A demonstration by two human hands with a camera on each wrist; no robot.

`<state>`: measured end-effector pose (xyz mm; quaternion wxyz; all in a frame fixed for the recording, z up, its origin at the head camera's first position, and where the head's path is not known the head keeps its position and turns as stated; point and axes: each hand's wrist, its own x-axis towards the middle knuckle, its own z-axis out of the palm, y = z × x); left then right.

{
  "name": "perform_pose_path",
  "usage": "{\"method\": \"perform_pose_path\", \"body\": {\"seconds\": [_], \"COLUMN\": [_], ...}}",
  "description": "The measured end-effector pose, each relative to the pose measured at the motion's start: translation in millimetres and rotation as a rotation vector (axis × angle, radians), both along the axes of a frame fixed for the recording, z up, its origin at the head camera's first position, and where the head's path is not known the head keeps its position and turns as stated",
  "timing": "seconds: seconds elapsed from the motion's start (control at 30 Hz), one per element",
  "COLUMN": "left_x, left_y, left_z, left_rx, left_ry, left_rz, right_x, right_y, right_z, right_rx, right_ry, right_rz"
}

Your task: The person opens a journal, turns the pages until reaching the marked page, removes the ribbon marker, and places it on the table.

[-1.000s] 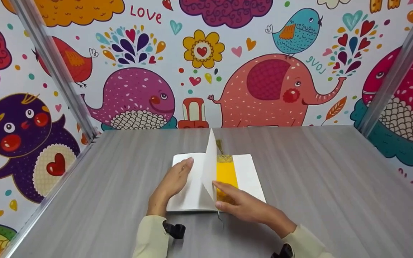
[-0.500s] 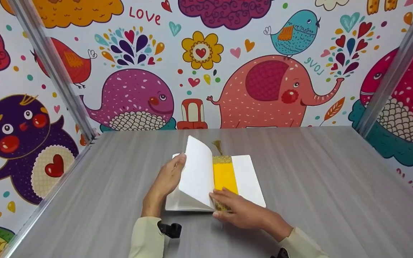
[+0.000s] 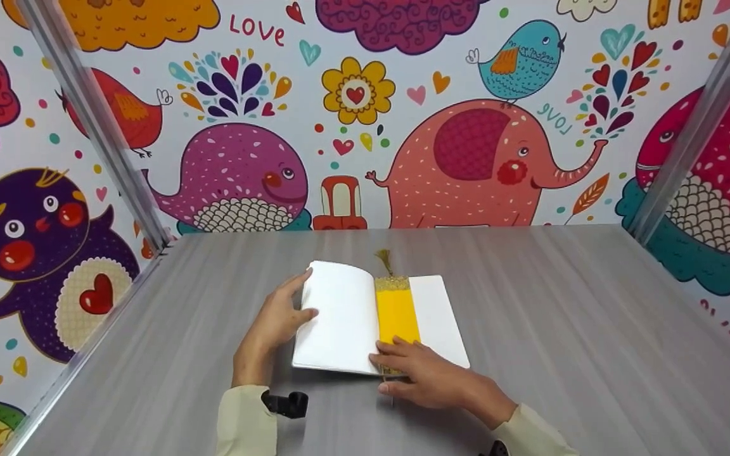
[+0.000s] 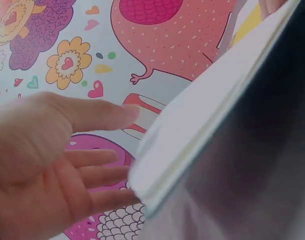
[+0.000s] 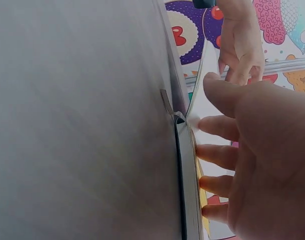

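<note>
Wall: smooth white panels [image 3: 301, 101] printed with flat, dark-outlined shapes, among them a rounded whale, a speckled elephant, birds, hearts and a scalloped flower.
Tabletop: grey, streaked with a wood-like grain [image 3: 549, 304], matte and level.
Posts: straight, ridged metal bars [image 3: 94, 126], slanting at either side where the panels meet.
Notebook: a rounded-corner volume [image 3: 339, 316] lying spread near the middle of the tabletop; its blank white paper is smooth, the left leaf bowing upward toward the fold, the right side flatter. The cover [image 5: 180, 180] shows as a thin dark edge.
Sleeves: pale cream cloth [image 3: 248, 421], softly creased, ending above both wrists.
Left hand: relaxed at the notebook's outer left edge [image 3: 279, 316], thumb over the page margin and fingers spread apart from it, with no grasp.
Right hand: loosely extended across the lower fold [image 3: 431, 375], fingertips resting on the paper and the bookmark's lower part, clasping nothing.
Bookmark: a flat, bright yellow strip [image 3: 397, 313] along the fold on the right page, with glittery, gold-textured bands at both ends.
Wrist mount: a compact, black, rounded block [image 3: 288, 403] at the left cuff.
Tassel: gold threads [image 3: 384, 261], flared beyond the notebook's top edge.
Ribbon: a narrow, dull tail [image 5: 166, 102] projecting from the spine.
</note>
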<state>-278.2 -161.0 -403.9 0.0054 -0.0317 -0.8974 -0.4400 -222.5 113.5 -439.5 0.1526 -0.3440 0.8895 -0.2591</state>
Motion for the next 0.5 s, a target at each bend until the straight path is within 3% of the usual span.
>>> {"method": "perform_pose_path", "body": {"seconds": [0.33,0.5], "left_x": [2.1,3.6], "left_y": [14.8,21.8], "left_z": [-8.1,-11.7], "left_rx": [-0.147,-0.241], "left_ry": [0.004,-0.033], "left_rz": [-0.064,-0.086], "right_x": [0.9,0.6], "right_y": [1,1], "right_z": [-0.7,-0.3], "right_rx": [0.038,0.05], "right_ry": [0.041,0.049], "right_rz": [0.019,0.017]}}
